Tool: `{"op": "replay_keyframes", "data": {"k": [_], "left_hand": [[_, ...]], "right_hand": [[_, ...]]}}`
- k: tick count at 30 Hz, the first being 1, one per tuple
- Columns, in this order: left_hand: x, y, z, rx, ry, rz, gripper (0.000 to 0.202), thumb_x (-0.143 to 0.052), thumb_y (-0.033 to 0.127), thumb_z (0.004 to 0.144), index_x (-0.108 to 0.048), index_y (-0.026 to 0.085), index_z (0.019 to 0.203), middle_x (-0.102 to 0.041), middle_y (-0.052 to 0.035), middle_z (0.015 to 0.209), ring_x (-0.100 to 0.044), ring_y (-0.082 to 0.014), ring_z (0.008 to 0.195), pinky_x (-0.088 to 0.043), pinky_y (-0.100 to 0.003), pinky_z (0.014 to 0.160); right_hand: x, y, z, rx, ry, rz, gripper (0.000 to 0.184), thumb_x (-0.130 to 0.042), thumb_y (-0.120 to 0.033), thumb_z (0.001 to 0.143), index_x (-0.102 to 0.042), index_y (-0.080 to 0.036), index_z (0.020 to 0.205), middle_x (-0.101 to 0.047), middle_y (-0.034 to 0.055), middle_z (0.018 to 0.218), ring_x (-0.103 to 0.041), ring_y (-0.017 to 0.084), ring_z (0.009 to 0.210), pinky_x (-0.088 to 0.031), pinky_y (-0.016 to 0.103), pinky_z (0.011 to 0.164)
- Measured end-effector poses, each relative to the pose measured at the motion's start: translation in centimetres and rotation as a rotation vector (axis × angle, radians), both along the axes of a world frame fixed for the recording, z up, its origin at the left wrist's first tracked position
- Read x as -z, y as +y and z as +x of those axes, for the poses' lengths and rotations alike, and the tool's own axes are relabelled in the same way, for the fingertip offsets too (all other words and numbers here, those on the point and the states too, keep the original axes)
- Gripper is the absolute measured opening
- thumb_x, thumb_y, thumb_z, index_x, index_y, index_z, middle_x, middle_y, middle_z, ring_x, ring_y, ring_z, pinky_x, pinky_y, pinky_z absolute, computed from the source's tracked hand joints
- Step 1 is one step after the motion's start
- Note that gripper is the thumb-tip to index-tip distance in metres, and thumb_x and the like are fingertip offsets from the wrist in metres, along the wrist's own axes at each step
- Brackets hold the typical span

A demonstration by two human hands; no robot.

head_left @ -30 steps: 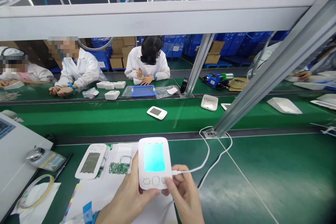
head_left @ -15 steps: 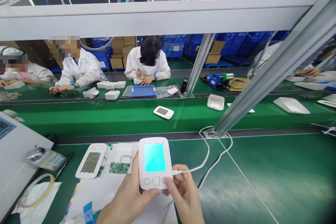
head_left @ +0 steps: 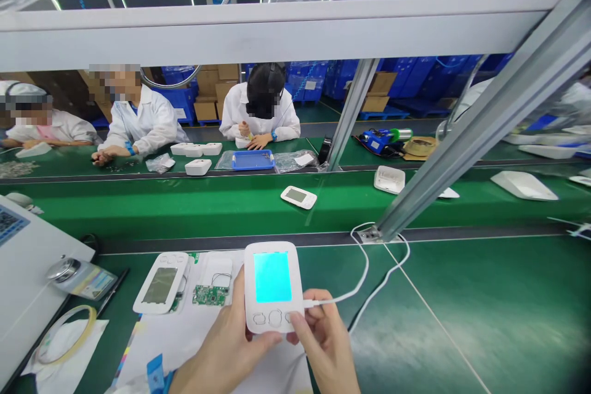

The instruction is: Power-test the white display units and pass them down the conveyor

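Note:
A white handheld monitor [head_left: 274, 309] with a glowing cyan screen and three outlined buttons is held upright in front of me. My left hand [head_left: 235, 335] grips it by the left side and lower edge, thumb along the bottom. At the lower right corner, my right hand [head_left: 325, 338] is closed on the same monitor, thumb on or beside the right button. A white cable [head_left: 344, 297] enters its right side just above my right fingers. To the left lie another white monitor [head_left: 160, 283] with a dark screen and a green circuit board [head_left: 210, 295] with thin wires, both on white paper [head_left: 161, 345].
Beyond the bench runs a green conveyor belt [head_left: 184, 203] carrying a white monitor [head_left: 298, 197] and white housings [head_left: 389, 179]. A slanted metal post [head_left: 438, 154] rises at right. At left are a tape roll [head_left: 67, 345] and a white machine [head_left: 32, 265]. Co-workers in white coats sit opposite.
The monitor and housings on the conveyor have shifted a little to the right. My hands and the held monitor stay practically where they were, the screen still lit.

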State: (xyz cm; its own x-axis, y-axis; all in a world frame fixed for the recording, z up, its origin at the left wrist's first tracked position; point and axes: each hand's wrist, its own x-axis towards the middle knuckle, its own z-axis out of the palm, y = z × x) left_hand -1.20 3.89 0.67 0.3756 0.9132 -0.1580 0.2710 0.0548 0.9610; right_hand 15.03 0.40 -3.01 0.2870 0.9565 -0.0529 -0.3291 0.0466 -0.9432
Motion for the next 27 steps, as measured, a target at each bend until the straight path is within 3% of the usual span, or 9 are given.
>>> {"op": "replay_keyframes", "data": {"k": [13, 27], "left_hand": [[0.23, 0.04, 0.03, 0.008, 0.010, 0.004, 0.092, -0.068, 0.015, 0.086, -0.010, 0.029, 0.155, -0.068, -0.0108, 0.134, -0.068, -0.0304, 0.112, -0.059, -0.035, 0.078], [-0.10, 0.05, 0.11, 0.011, 0.025, -0.012, 0.093, -0.067, 0.014, 0.084, -0.008, 0.027, 0.155, -0.070, -0.0100, 0.128, -0.070, -0.0293, 0.105, -0.058, -0.035, 0.076]], "right_hand": [[0.54, -0.04, 0.15, -0.022, -0.023, -0.006, 0.039, -0.074, -0.055, 0.086, -0.053, -0.025, 0.101, -0.071, -0.0001, 0.071, -0.067, 0.018, 0.064, -0.056, 0.025, 0.054], [0.21, 0.02, 0.06, -0.025, -0.010, -0.011, 0.041, -0.077, -0.055, 0.083, -0.054, -0.026, 0.099, -0.068, -0.0032, 0.069, -0.063, 0.015, 0.062, -0.052, 0.022, 0.054]]}}
